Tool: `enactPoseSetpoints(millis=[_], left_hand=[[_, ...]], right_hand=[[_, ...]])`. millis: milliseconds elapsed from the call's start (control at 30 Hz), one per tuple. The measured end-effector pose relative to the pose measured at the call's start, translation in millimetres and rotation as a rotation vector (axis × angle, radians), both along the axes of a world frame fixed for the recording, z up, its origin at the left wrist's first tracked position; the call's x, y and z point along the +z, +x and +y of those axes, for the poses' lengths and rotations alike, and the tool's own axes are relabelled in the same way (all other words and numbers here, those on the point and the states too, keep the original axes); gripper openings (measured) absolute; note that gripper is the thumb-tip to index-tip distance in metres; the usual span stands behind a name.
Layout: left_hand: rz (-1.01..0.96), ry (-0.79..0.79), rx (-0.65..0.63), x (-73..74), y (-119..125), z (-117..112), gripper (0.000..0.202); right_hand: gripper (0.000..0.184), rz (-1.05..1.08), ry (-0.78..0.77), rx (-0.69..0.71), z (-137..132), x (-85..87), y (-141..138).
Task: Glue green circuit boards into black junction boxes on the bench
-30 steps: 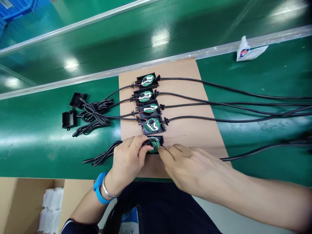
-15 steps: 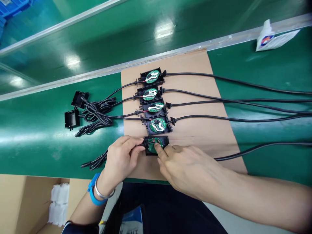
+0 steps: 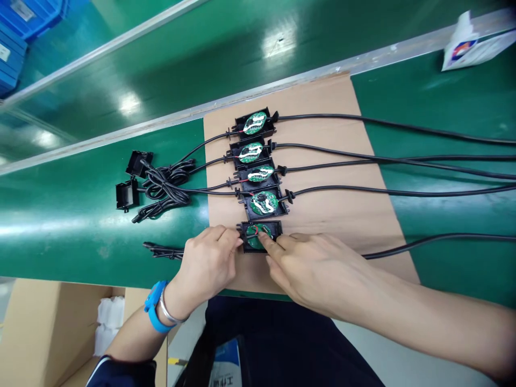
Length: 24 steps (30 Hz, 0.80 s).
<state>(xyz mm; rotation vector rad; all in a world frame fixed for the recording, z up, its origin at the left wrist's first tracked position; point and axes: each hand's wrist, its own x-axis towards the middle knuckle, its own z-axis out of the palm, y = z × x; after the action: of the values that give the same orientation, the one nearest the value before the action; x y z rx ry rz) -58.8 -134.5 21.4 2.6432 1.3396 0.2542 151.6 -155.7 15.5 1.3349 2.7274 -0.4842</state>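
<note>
A small black housing [image 3: 260,235] with a round green circuit board in it lies at the near end of a brown cardboard sheet [image 3: 322,215]. My left hand [image 3: 207,263] pinches the housing's left end, where its black cable enters. My right hand [image 3: 312,269] is closed with the forefinger pressing on the green board. Several more black housings with green boards [image 3: 258,161] lie in a row just beyond, each with black cables running left and right.
A bundle of coiled black cables with two black plugs [image 3: 155,183] lies left of the cardboard on the green bench. A white glue bottle on paper [image 3: 467,40] sits far right. An open cardboard box [image 3: 52,328] stands below the bench edge, and blue bins [image 3: 20,32] sit top left.
My right forefinger has moved from the housing's right edge onto the green board. The left hand keeps its pinch. The camera has drifted, shifting the scene slightly right.
</note>
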Motion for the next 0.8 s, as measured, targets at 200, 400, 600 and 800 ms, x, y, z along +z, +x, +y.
enactPoseSetpoints(millis=[200, 400, 600, 800], left_hand=[[0.119, -0.113, -0.021, -1.2, 7.0, 11.5, 0.02], [0.291, -0.082, -0.012, 10.7, 10.7, 13.0, 0.013], [0.229, 0.074, -0.111, 4.4, 9.2, -24.8, 0.049], [0.256, 0.046, -0.135, -0.8, 11.6, -25.7, 0.05]], right_hand=[[0.043, 0.003, -0.03, -0.009, 1.2, 0.4, -0.6], [0.044, -0.005, -0.004, 0.007, 3.1, 4.2, 0.3], [0.04, 0.019, 0.005, 0.002, 1.2, 1.8, 0.8], [0.033, 0.163, -0.109, -0.049, 10.5, 2.3, 12.2]])
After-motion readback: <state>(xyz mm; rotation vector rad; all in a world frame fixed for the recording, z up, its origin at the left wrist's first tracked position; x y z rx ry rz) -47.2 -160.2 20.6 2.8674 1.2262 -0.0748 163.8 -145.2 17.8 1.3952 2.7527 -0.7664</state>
